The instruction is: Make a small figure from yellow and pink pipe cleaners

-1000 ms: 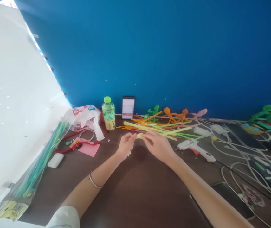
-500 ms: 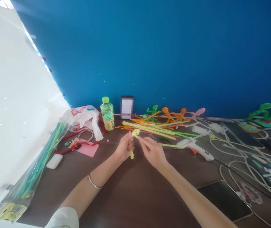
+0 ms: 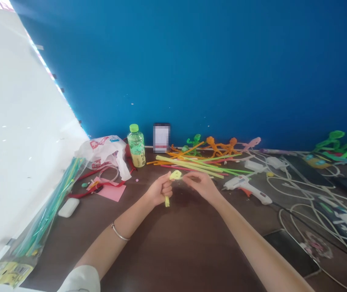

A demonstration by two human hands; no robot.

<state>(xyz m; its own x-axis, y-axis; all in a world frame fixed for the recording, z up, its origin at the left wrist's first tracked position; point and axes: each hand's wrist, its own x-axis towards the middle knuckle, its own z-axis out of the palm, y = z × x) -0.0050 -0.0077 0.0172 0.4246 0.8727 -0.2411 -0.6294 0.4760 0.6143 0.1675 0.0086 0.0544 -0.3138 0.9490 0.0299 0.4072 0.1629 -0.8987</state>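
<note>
A yellow pipe cleaner piece point(image 3: 175, 175) with a looped top is held upright over the middle of the table. My left hand point(image 3: 160, 189) is closed round its stem, and the lower ends stick out below the fist. Just right of the loop, my right hand point(image 3: 200, 185) has thumb and fingers pinched together; what lies between the fingertips is too small to make out. Behind both hands lies a pile of yellow, green, orange and red pipe cleaners point(image 3: 191, 163).
A bottle point(image 3: 136, 148), plastic bag point(image 3: 108, 150) and pink paper point(image 3: 114, 192) are at the left. A glue gun point(image 3: 249, 188), white cables point(image 3: 298, 190) and a dark tablet point(image 3: 292, 251) are at the right. Pipe cleaner figures point(image 3: 214, 146) stand behind.
My right hand has moved slightly right, away from the fist. The long yellow strand that reached right from it towards the glue gun no longer shows there.
</note>
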